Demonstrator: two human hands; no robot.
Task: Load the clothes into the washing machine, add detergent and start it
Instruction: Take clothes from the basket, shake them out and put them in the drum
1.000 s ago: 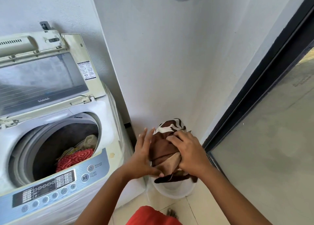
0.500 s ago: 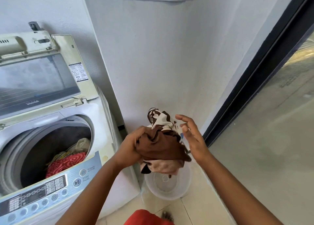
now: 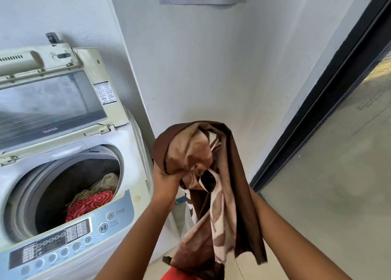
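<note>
Beside the open top-loading washing machine [image 3: 69,174], my left hand [image 3: 167,177] holds a bunched brown and cream patterned garment [image 3: 211,174] in a closed fist, raised to the right of the drum opening [image 3: 69,191]; the cloth hangs in a long tail down past my right forearm [image 3: 296,237]. My right hand is hidden behind the fabric, so I cannot tell whether it grips anything. Inside the drum lie a red patterned cloth [image 3: 91,204] and a beige one [image 3: 110,179]. The lid [image 3: 53,102] stands raised. Likely risks: the trailing end could catch on the control panel [image 3: 69,237] or drape over the rim instead of dropping in, or press a button there, because only the top of the garment is gathered.
</note>
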